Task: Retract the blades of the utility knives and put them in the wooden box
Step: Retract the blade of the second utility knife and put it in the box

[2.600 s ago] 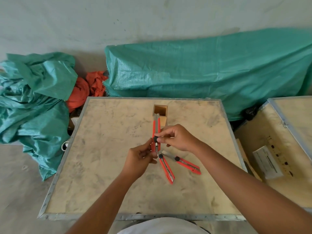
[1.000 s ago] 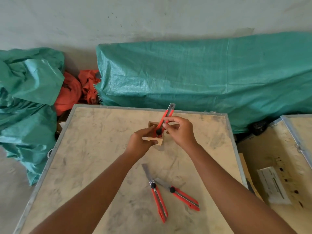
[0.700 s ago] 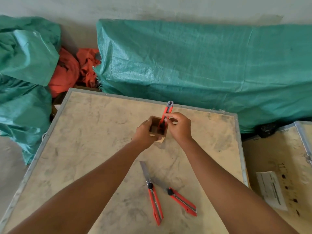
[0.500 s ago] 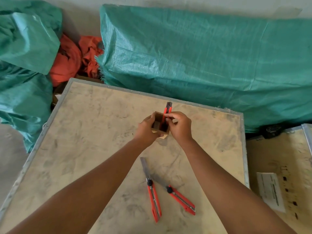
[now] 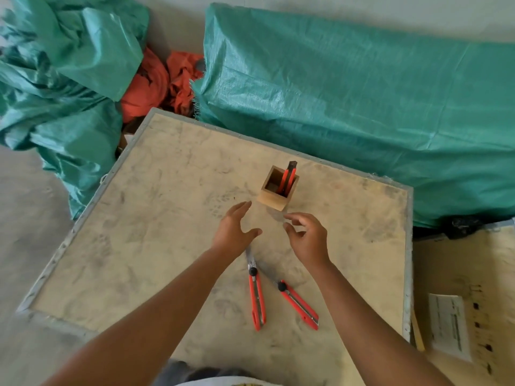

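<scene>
A small wooden box point(image 5: 274, 201) stands upright near the far side of the table point(image 5: 145, 246). One red utility knife point(image 5: 288, 177) stands inside it, leaning on the right wall, its dark end sticking out on top. Two more red utility knives lie on the table nearer me, blades out: the left one point(image 5: 257, 298) and the right one point(image 5: 299, 304). My left hand point(image 5: 234, 229) and my right hand point(image 5: 308, 238) hover empty between the box and the lying knives, fingers apart. My left hand hides the left knife's blade tip.
Green tarpaulin point(image 5: 348, 107) covers bulky things behind the table, with more crumpled tarpaulin point(image 5: 61, 79) and orange cloth point(image 5: 156, 82) at the far left. A second wooden surface point(image 5: 468, 280) with a paper label point(image 5: 448, 324) adjoins on the right.
The knife that my right hand held over the box now stands inside it. Both hands have let go of knife and box and drawn back toward me.
</scene>
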The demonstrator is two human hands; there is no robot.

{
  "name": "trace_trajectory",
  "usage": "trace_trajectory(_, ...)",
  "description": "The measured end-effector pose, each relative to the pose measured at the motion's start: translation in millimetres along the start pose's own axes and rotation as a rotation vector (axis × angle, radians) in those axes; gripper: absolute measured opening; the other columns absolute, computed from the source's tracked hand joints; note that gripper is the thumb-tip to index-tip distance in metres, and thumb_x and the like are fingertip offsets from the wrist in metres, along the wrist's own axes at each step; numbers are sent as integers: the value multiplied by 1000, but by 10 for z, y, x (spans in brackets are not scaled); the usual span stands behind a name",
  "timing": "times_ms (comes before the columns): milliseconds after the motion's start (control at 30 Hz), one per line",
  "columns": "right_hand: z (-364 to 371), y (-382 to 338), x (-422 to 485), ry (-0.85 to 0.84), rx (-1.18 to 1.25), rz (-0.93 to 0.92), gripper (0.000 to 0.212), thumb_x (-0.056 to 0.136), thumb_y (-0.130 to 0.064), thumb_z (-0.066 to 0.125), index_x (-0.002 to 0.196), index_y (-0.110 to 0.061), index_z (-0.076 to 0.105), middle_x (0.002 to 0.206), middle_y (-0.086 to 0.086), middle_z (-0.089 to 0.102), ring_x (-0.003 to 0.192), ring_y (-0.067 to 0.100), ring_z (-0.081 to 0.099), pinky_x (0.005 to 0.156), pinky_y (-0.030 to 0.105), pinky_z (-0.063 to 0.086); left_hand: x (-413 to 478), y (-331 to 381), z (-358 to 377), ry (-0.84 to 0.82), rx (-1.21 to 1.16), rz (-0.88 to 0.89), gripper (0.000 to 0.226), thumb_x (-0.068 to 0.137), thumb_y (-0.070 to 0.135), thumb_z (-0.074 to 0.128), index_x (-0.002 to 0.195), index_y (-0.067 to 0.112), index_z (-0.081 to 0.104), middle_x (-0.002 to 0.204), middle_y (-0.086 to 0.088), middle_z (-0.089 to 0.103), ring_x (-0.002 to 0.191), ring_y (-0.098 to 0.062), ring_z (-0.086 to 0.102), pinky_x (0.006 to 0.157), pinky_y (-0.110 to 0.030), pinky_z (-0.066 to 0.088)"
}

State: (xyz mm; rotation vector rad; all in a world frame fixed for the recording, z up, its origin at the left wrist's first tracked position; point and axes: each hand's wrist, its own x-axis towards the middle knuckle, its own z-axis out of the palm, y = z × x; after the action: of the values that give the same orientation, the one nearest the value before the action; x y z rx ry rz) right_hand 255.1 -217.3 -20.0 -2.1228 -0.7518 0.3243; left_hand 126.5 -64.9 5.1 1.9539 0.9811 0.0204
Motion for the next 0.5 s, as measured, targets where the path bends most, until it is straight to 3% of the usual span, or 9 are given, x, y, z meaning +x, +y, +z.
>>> trace_trajectory(167, 101, 34, -551, -332, 29, 183, 26, 89, -10, 75, 114, -17, 75, 107, -2, 73, 81, 2, 67, 76, 6, 53, -814, -433, 271, -18, -3, -129, 78, 77, 27, 84, 145, 19, 46, 148, -3, 48, 133, -22, 49, 111, -41, 43)
trace_trajectory(300, 240, 66, -817, -500, -40, 187, 32, 90, -8, 72, 120, -18, 73, 111, 4, 74, 75, -8, 60, 69, -2, 44, -1335, -673, 647, -48, 49, -214, 80, 77, 28, 83, 146, 14, 44, 143, -4, 47, 125, -22, 54, 106, -34, 46)
trace_trajectory(433, 380, 36, -873, -584, -141, 181, 39, 92, -9, 68, 129, -21, 68, 117, 5, 71, 90, 9, 63, 81, 12, 42, -1648, -713, 977, -98, 85, -192, 69, 81, 21, 76, 143, 14, 46, 127, -7, 49, 113, -24, 56, 92, -27, 49)
trace_trajectory(500, 447, 42, -866, -597, -170, 158, 43, 91, -7, 67, 132, -18, 66, 116, 7, 72, 100, 18, 67, 82, 9, 37, -1725, -700, 1088, -103, 95, -175, 56, 84, 15, 71, 136, 17, 51, 119, -7, 51, 109, -25, 56, 90, -29, 51)
